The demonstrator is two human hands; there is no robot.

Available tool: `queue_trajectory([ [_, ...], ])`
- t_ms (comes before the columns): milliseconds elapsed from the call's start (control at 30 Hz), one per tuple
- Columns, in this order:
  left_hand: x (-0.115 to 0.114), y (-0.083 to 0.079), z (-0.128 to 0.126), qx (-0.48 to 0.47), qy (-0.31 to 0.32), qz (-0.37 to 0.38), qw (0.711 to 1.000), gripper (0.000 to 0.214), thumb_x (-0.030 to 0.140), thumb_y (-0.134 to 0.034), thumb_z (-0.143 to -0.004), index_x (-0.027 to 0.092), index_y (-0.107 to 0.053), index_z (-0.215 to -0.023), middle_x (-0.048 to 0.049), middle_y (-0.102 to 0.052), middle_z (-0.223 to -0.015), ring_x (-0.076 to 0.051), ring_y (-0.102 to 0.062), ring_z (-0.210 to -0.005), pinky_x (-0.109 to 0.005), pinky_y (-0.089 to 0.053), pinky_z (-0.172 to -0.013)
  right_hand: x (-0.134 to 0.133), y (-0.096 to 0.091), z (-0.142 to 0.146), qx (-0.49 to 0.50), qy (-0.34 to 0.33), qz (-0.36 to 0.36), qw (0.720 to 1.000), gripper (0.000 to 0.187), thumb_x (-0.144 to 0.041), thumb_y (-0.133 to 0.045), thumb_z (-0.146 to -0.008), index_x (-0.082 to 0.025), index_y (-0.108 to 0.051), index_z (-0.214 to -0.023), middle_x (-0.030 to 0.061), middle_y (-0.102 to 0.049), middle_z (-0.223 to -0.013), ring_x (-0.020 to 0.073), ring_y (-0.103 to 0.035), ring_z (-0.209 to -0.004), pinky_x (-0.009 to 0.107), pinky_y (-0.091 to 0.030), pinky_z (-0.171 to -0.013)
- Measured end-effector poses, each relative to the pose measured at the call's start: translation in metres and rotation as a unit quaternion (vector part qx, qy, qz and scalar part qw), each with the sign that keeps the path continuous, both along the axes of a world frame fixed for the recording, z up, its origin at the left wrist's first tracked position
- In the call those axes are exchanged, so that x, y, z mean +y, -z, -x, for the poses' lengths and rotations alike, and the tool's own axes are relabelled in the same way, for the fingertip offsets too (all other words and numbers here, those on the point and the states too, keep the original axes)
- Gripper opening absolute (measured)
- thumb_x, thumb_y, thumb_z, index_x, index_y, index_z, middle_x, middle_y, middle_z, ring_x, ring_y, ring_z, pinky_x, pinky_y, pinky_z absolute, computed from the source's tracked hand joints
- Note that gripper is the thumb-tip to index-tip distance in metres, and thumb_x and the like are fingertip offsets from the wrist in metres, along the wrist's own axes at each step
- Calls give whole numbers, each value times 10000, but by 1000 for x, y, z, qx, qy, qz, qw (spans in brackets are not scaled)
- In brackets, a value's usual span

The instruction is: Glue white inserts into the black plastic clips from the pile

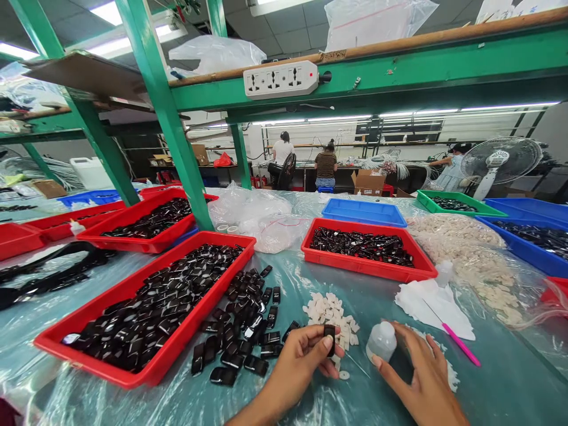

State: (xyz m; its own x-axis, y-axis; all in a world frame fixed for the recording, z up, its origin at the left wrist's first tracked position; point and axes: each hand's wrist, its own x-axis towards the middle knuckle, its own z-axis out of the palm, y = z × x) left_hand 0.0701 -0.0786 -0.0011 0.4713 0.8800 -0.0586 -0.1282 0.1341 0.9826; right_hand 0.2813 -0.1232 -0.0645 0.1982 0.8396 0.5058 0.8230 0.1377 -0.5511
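My left hand [306,358] pinches a small glossy black plastic piece [329,340] between thumb and fingers, holding it up on end. Just to its right, my right hand [415,367] has its thumb and forefinger on a small translucent squeeze bottle [381,343]. The bottle leans, and a thin needle-like line shows to its left. Behind my left hand lies a heap of small off-white pieces [331,310]. Many matching black pieces [246,322] are spread loose on the table to the left of that hand.
Red trays [146,378] [368,269] of black pieces stand left and ahead. At right, a pink-handled needle tool [461,344] lies on white cloth [428,305]. Behind is a plastic bag of off-white pieces [470,254]. A green shelf frame [164,106] crosses above; co-workers sit far off.
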Motion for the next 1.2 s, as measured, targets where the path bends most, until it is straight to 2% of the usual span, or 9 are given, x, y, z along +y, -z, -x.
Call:
queue_trajectory([
  [100,0,-3,0,-7,-5,18,1000,490,513,-641,-725,84,-654,-960,-61,-679,-692,-109,-594,-483,-217,-420,-520,-10,-16,1,-88,18,-106,990,291,-403,-562,-789,-236,-520,-1024,122,-653,-981,345,-611,-900,512,-408,-736],
  [233,1,-3,0,-28,-16,50,998,511,539,-618,-730,74,-650,-939,-56,-676,-671,-107,-591,-476,-213,-416,-522,-19,-33,15,-154,-97,-211,960,123,-251,-634,-761,-237,-563,-862,46,-671,-715,233,-637,-642,360,-441,-610],
  [333,1,-2,-1,-35,-16,63,997,533,572,-595,-731,69,-653,-900,-70,-684,-668,-116,-597,-480,-219,-417,-527,-15,-34,28,-165,-198,-166,952,67,-198,-587,-808,-220,-614,-866,37,-693,-728,194,-652,-655,299,-482,-600],
  [400,0,-1,-2,-38,-15,68,997,547,584,-583,-734,65,-652,-890,-78,-686,-666,-118,-598,-482,-223,-419,-533,-9,-30,35,-181,-234,-122,947,139,-189,-523,-855,-206,-642,-926,46,-709,-803,194,-663,-727,291,-510,-641],
  [533,-1,-1,-2,-48,-4,73,996,585,611,-543,-748,56,-654,-894,-93,-687,-674,-119,-597,-488,-224,-417,-539,-1,-17,41,-189,-236,-91,949,222,-229,-438,-906,-213,-651,-968,42,-706,-810,203,-660,-713,317,-532,-621],
  [700,-1,1,-3,-50,17,72,996,576,599,-527,-769,55,-659,-902,-107,-685,-699,-123,-595,-507,-229,-422,-545,-1,-11,43,-158,-246,-105,951,314,-203,-345,-939,-194,-653,-874,46,-707,-765,189,-660,-694,309,-549,-634],
  [833,0,3,-2,-29,32,48,998,502,546,-611,-734,80,-674,-910,-76,-668,-685,-114,-580,-511,-219,-416,-548,-5,-21,42,-116,-245,-112,956,202,-186,-430,-907,-180,-631,-895,58,-708,-790,176,-661,-732,275,-550,-670],
  [1033,-6,4,-3,29,110,-18,993,479,543,-651,-695,109,-718,-884,-27,-580,-671,-98,-486,-531,-219,-410,-554,-15,-36,34,62,-141,-123,980,136,-226,-566,-829,-230,-689,-888,60,-718,-804,212,-678,-721,272,-553,-596],
  [1200,-14,5,-5,46,163,-41,985,448,546,-605,-737,145,-734,-892,-7,-527,-655,-106,-436,-569,-213,-405,-564,-15,-39,32,88,-199,-125,968,191,-141,-619,-765,-232,-735,-888,45,-725,-773,194,-682,-685,256,-560,-602],
])
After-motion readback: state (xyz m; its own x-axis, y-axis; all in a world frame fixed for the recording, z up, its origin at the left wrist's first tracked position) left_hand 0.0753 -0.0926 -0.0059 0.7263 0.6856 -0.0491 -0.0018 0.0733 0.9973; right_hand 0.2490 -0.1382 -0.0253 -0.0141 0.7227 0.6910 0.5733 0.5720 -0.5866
